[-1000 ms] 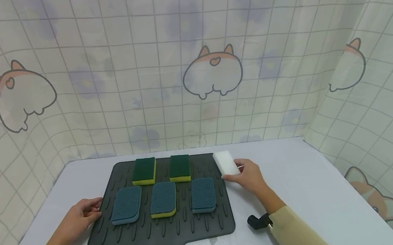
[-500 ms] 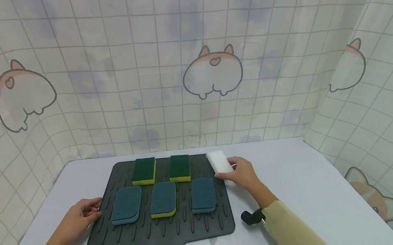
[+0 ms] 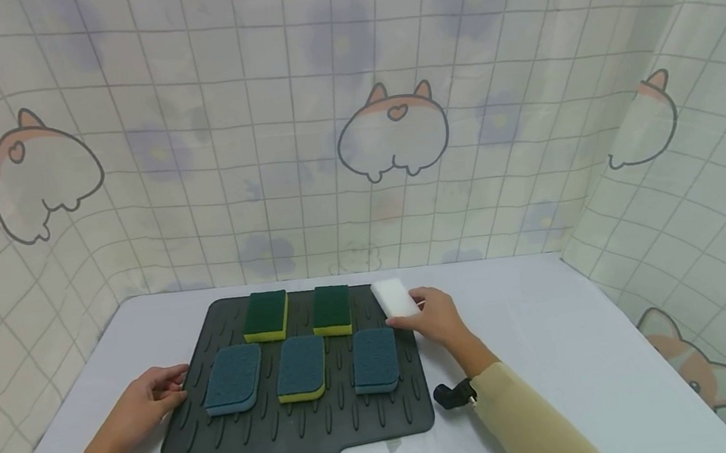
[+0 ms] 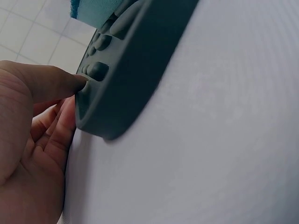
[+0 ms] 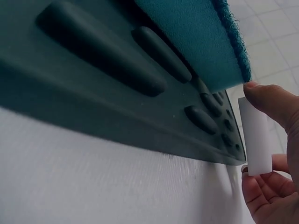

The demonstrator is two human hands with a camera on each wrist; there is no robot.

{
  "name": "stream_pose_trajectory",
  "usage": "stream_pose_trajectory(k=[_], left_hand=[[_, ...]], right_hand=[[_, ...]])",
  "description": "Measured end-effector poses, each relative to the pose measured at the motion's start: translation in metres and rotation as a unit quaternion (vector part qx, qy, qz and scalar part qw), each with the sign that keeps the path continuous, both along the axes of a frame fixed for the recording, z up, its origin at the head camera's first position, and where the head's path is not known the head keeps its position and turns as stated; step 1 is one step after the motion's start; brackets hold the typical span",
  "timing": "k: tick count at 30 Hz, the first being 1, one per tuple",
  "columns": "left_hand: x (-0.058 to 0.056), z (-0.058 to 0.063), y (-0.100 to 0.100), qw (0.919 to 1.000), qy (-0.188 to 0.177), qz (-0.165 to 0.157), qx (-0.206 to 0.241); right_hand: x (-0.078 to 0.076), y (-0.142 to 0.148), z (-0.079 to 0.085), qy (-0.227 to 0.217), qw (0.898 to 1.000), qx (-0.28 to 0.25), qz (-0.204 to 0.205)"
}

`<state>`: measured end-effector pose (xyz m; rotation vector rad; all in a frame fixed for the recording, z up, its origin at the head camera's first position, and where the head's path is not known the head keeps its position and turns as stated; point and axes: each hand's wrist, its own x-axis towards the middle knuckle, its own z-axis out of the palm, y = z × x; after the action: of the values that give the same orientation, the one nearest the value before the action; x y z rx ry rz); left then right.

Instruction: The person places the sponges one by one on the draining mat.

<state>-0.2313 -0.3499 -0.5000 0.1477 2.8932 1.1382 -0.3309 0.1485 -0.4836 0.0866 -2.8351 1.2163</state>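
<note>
My right hand point(image 3: 437, 318) pinches a white sponge point(image 3: 394, 299) between thumb and fingers, over the back right corner of a dark grey ridged mat point(image 3: 311, 436). In the right wrist view the sponge point(image 5: 256, 137) shows end-on, its thumb-side end close to a blue sponge point(image 5: 196, 37). At the mat's left edge, my left hand point(image 3: 139, 409) grips the rim; the left wrist view shows the thumb point(image 4: 60, 84) on top and the fingers at the side. Two green-and-yellow sponges point(image 3: 266, 314) lie at the back of the mat.
Along the mat's middle lie a blue sponge point(image 3: 234, 377) at left, a blue-and-yellow sponge point(image 3: 302, 367) and another blue sponge point(image 3: 375, 359) at right. The white tabletop point(image 3: 525, 358) extends right of the mat. A tile-patterned curtain point(image 3: 360, 204) stands behind.
My right hand has moved left with the white sponge, from the mat's right edge to over its back right corner. The left hand and the other sponges have stayed put.
</note>
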Motion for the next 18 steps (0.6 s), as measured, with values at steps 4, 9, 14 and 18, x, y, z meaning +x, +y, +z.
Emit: stream_pose_trajectory(k=[4,9,14,18], left_hand=[[0.0,0.0,0.0,1.0,0.001,0.0,0.0],[0.0,0.0,0.0,1.0,0.001,0.001,-0.003],[0.0,-0.001,0.0,1.0,0.001,0.002,-0.001],[0.0,-0.001,-0.001,1.0,0.003,0.002,0.002]], right_hand=[[-0.003,-0.004,0.001,0.003,1.0,0.011,0.003],[-0.005,-0.01,0.003,-0.001,1.0,0.021,0.001],[-0.009,-0.013,0.003,0.008,0.999,0.039,-0.004],[-0.012,-0.014,0.001,0.012,0.998,0.054,0.004]])
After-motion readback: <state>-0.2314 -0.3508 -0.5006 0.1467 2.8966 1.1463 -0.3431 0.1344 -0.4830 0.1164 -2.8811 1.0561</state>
